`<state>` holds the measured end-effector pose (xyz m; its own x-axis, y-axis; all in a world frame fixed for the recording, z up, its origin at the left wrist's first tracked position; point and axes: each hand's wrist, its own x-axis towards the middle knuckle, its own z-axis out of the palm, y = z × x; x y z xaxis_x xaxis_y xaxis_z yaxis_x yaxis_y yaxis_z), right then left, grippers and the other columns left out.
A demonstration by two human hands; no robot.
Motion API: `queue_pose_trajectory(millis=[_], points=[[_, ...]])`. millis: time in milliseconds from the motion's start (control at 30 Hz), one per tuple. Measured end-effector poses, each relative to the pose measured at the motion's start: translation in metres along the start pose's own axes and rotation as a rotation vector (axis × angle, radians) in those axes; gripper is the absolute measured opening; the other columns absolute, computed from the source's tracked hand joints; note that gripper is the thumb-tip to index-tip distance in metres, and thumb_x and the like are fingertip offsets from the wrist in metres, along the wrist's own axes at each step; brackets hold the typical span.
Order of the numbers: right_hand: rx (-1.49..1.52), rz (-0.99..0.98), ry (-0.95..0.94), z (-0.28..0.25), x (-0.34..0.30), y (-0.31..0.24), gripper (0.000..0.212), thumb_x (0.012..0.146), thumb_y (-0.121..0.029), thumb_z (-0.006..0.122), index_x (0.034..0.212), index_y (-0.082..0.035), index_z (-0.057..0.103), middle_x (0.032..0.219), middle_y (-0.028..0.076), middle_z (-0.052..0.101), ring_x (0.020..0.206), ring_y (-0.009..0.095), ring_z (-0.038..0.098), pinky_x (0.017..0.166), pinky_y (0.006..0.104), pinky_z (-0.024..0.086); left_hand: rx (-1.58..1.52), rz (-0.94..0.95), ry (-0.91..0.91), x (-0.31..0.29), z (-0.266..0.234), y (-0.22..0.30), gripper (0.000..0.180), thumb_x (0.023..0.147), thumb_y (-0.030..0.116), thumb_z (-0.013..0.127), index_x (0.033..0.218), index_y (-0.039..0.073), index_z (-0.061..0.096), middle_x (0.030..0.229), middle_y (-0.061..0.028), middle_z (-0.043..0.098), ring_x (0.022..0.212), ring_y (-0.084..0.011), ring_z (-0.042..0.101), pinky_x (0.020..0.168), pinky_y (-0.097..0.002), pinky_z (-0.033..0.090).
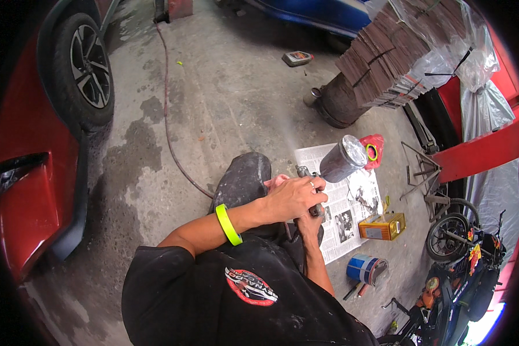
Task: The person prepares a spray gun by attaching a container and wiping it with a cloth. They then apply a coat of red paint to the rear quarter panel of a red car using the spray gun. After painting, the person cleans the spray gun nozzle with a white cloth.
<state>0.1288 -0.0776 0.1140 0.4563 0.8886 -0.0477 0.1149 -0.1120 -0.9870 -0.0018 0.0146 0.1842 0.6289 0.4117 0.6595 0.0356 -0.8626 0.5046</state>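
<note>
My left hand, with a yellow-green wristband on its arm, is closed over the top of a spray gun. My right hand comes up from below and is wrapped round the gun's grip; its fingers are partly hidden. A dark grey cup with a pale, shiny top is attached to the gun and leans to the right. Whitish mist fans from the nozzle toward the floor ahead. Beneath the cup, newspaper sheets lie on the concrete beside my knee.
On the right stand a yellow rectangular can, a blue tin and a motorcycle. A red plastic bag touches the newspaper. Ahead, brown sheets are piled above a dark drum. A hose crosses the floor near a red car.
</note>
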Motion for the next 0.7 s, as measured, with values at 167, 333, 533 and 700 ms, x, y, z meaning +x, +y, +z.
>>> queue_pose_trajectory(millis=[167,333,533,700], points=[[-0.058,-0.003,0.016,0.0,-0.002,0.007,0.019,0.09,-0.009,0.065,0.103,0.003,0.061,0.088,0.002,0.061,0.078,0.009,0.055,0.066,0.0271,0.046,-0.146,-0.07,0.03,0.0,-0.004,-0.003,0.022,0.083,0.014,0.067,0.105,0.011,0.066,0.111,-0.0075,0.058,0.09,-0.0269,0.065,0.077,-0.0368,0.054],[-0.126,-0.108,0.045,0.006,-0.001,0.007,0.015,0.089,-0.011,0.063,0.096,0.003,0.06,0.082,0.002,0.059,0.071,0.009,0.053,0.06,0.0278,0.042,-0.175,-0.026,-0.058,-0.006,-0.005,-0.016,0.02,0.085,0.016,0.069,0.104,0.01,0.066,0.112,-0.0068,0.058,0.091,-0.0267,0.066,0.075,-0.0368,0.055],[-0.056,-0.098,0.074,0.01,-0.003,0.011,0.017,0.091,-0.015,0.064,0.084,0.0,0.058,0.072,-0.002,0.057,0.061,0.006,0.049,0.052,0.0272,0.037,-0.164,-0.056,-0.115,-0.001,-0.012,-0.012,0.019,0.084,0.013,0.067,0.103,0.012,0.066,0.112,-0.0065,0.058,0.092,-0.0268,0.066,0.073,-0.0377,0.055],[-0.042,0.003,0.051,0.008,-0.002,0.0,0.02,0.093,-0.017,0.063,0.084,0.0,0.058,0.072,0.0,0.059,0.059,0.008,0.051,0.051,0.0277,0.039,-0.12,-0.095,-0.171,0.001,-0.009,-0.015,0.017,0.088,0.014,0.064,0.105,0.012,0.066,0.112,-0.0072,0.058,0.092,-0.0277,0.066,0.069,-0.0391,0.055]])
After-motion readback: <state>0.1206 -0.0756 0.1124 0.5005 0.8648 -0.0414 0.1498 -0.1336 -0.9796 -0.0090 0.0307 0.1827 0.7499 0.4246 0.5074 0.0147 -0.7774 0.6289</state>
